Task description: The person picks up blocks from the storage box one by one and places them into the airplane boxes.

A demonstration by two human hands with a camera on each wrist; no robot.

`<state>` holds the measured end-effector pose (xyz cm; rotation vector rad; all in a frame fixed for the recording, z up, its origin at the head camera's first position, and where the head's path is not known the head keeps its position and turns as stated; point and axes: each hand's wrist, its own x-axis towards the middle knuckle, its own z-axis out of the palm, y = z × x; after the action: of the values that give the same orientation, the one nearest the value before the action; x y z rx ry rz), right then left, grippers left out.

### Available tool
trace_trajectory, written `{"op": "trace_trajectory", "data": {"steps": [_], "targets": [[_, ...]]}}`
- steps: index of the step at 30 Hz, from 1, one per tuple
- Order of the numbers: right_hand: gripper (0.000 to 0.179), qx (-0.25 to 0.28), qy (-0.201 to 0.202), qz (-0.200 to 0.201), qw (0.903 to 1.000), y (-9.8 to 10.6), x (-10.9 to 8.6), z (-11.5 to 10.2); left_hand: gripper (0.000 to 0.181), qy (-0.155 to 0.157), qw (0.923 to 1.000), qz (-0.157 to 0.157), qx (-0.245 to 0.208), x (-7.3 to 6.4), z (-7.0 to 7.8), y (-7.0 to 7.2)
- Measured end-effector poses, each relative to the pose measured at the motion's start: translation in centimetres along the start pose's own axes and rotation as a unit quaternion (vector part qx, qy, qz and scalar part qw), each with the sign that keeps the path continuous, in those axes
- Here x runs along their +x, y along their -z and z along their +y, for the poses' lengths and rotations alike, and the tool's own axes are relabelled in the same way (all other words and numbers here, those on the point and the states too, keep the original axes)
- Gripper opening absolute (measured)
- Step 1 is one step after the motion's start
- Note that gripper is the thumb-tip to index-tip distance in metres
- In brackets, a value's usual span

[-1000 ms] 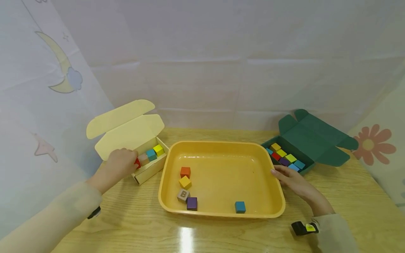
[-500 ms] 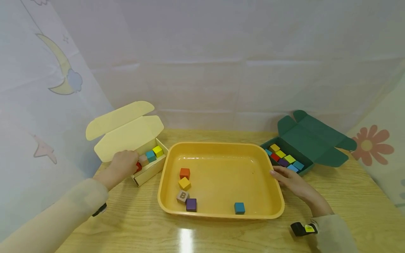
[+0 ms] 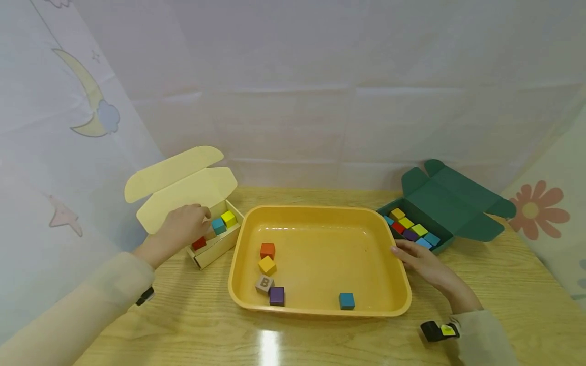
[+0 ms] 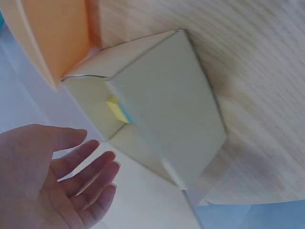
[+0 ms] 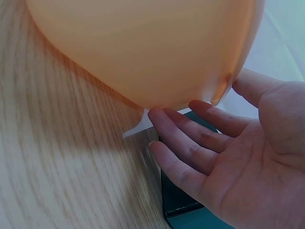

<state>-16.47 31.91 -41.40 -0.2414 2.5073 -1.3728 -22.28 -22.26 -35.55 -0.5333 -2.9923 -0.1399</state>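
My left hand (image 3: 180,226) hovers over the pale yellow cardboard box (image 3: 220,249). In the left wrist view its fingers (image 4: 90,171) are loosely bent, with nothing between them. The box holds a red cube (image 3: 199,243), a partly covered plain wood cube (image 3: 210,234), a teal cube (image 3: 218,225) and a yellow cube (image 3: 228,218). My right hand (image 3: 426,264) holds the right edge of the orange-yellow tray (image 3: 405,292). Its thumb lies over the rim, and its fingers (image 5: 183,143) are against the outer wall.
Inside the tray lie an orange cube (image 3: 267,250), a yellow cube (image 3: 267,266), a wood cube marked B (image 3: 264,284), a purple cube (image 3: 276,296) and a blue cube (image 3: 346,301). An open dark green box (image 3: 444,247) with several cubes stands behind my right hand.
My left hand has risen slightly and shifted right, off the red cube, which shows more in the box. The right hand has stayed on the tray's edge.
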Motion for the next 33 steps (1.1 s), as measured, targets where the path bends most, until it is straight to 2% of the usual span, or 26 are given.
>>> {"op": "trace_trajectory", "data": {"steps": [6,13,16,19,22,25,29,33], "targets": [[0.059,0.002,-0.003,-0.001,1.0,0.0,0.1,0.0,0.018,-0.038,0.9992,0.011,0.007,0.4,1.5,1.1],[0.058,0.006,-0.005,-0.001,1.0,0.0,0.1,0.1,0.017,-0.064,0.9975,0.022,-0.018,0.6,4.7,1.6],[0.058,0.003,-0.006,0.0,1.0,0.0,0.1,0.1,0.018,-0.089,0.9958,0.017,-0.01,0.6,6.3,1.9],[0.058,0.002,-0.004,0.001,1.0,0.0,0.0,0.1,0.02,-0.135,0.9908,-0.005,0.004,0.5,7.7,2.3],[0.057,-0.004,0.005,0.003,1.0,0.1,-0.1,0.1,0.02,-0.196,0.9799,-0.032,0.012,0.7,8.7,2.5],[0.056,-0.01,0.012,0.006,0.9999,0.1,-0.1,0.0,0.019,-0.263,0.963,-0.058,0.014,0.8,9.3,2.6],[0.055,-0.003,0.018,0.002,0.9998,0.1,0.0,0.0,0.017,-0.34,0.9374,-0.076,0.013,0.9,10.0,2.1],[0.056,0.001,0.016,0.0,0.9999,0.1,0.0,0.0,0.017,-0.365,0.9249,-0.099,0.035,0.5,11.5,1.7]]}}
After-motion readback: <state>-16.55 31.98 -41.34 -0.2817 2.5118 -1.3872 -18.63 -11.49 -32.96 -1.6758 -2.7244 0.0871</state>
